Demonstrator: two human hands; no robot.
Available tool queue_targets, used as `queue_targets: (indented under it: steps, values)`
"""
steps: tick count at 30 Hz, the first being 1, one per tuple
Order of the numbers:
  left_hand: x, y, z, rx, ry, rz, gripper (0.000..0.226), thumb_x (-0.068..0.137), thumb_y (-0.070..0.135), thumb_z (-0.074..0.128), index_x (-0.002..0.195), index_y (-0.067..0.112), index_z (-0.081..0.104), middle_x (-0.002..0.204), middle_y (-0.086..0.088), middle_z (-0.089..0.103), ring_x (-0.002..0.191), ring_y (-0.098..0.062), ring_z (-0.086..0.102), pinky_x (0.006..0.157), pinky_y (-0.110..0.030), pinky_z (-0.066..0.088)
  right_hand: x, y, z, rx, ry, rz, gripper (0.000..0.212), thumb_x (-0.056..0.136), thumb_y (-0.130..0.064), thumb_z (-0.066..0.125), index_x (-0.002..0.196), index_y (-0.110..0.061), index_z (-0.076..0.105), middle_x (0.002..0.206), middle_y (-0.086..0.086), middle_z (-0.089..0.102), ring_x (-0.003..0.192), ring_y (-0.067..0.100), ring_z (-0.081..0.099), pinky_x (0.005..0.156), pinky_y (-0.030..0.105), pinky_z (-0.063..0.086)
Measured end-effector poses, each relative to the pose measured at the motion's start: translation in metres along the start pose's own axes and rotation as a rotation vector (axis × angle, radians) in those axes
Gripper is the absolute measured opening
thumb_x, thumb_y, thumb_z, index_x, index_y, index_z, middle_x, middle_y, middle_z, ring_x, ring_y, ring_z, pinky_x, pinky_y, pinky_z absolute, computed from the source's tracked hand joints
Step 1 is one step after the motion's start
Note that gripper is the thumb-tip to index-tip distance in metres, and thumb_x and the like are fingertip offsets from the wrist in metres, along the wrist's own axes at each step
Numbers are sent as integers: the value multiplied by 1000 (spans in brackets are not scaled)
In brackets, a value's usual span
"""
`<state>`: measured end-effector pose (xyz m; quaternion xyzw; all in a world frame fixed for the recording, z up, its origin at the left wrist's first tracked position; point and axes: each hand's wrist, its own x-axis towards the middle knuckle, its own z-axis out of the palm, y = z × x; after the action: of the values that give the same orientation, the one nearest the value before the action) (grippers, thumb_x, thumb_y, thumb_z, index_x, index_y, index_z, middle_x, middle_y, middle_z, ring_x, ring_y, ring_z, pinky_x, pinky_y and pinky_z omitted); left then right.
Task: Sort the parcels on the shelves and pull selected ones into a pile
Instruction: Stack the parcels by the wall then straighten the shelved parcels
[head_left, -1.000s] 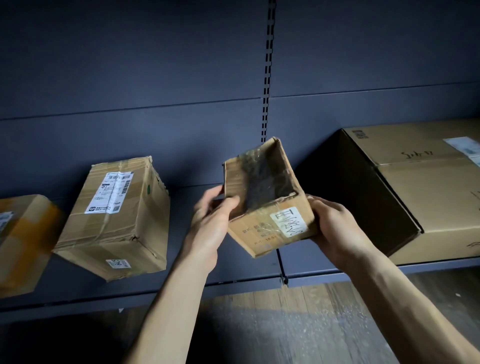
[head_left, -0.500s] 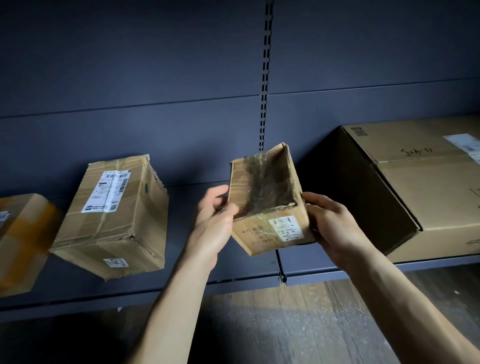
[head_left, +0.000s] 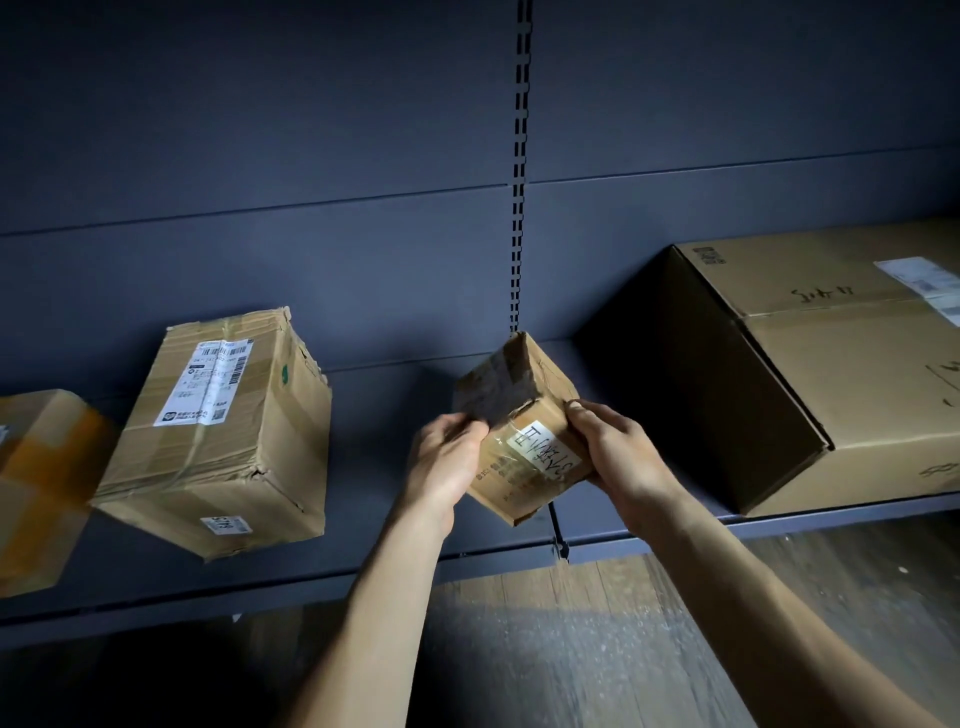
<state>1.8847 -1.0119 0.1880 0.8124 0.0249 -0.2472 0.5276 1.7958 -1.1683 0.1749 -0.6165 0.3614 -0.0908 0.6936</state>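
- Two sets of fingers are curled round one small box (head_left: 524, 431): the left hand's fingertips (head_left: 467, 423) press on its dark, taped face, and the right hand's fingertips (head_left: 582, 410) hook over its upper right edge.
- The left hand (head_left: 447, 462) grips the box's left side, and the right hand (head_left: 618, 457) cups its right side and lower corner.
- The small box sits at the centre of the frame, tilted with one corner pointing down, in front of the shelf (head_left: 395, 519). Whether it touches the shelf cannot be told.
- A white label (head_left: 540, 447) with handwriting under clear tape faces the camera between the two hands.
- Both bare forearms run from the hands down to the bottom edge of the frame.
- Left of centre, a medium box (head_left: 223, 431) stands on the shelf, well apart from the hands, crumpled at its corners, with a shipping label (head_left: 208, 382) on its top face.
- At the left edge of the frame, an orange-taped box (head_left: 36, 483) is partly cut off and blurred.
- At the right, a big box (head_left: 831, 374) rests on the shelf, near the right hand, with pen marks on top.
- A slotted rail (head_left: 519, 156) runs up the dark back panel (head_left: 311, 130) above the small box.
- Wooden floor (head_left: 571, 623) shows below the shelf.
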Motion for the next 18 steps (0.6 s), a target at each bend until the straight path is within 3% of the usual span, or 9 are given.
queue_targets:
  steps: [3,7,9,11,13,15,18]
  values:
    - [0,-8,10,-25,-18,52,44,100,32,66,142,27,60,152,2,48,133,-19,52,104,-27,41,5,11,5,-122,4,-36,38,111,-41,43,119,-17,71,112,6,76,101,17,71,82,30,54]
    - [-7,-21,32,225,-192,106,64,96,32,66,156,29,43,164,2,34,150,-21,35,122,-35,30,8,24,14,-63,10,7,42,110,-49,39,125,-20,66,120,3,72,112,17,68,99,33,51]
    - [-6,-26,39,338,-205,154,63,92,34,67,152,32,47,161,1,30,148,-22,35,122,-36,31,11,30,14,-75,-10,0,30,109,-38,51,124,-17,65,121,3,73,112,17,69,102,33,53]
    - [-5,-28,40,376,-178,176,61,92,31,67,150,30,49,158,1,31,146,-21,37,119,-29,31,11,35,11,-111,-49,-1,19,104,-15,59,122,-15,65,114,1,76,105,14,71,91,24,56]
    - [-3,-28,39,391,-172,167,62,95,28,63,154,29,45,159,2,29,146,-20,36,113,-23,28,13,41,7,-175,-81,-2,34,98,0,59,127,-16,65,110,-2,77,105,15,72,88,22,56]
    - [-2,-28,39,406,-171,161,64,96,29,61,157,29,41,162,1,24,148,-20,33,114,-24,27,16,45,5,-251,-89,-8,47,96,1,58,137,-21,62,115,-5,76,110,15,70,89,20,54]
    - [-3,-28,43,441,-159,160,63,97,31,60,156,26,40,160,-1,22,149,-23,33,116,-27,29,20,51,3,-298,-89,7,68,98,-6,61,160,-26,40,134,-5,69,123,12,63,109,28,48]
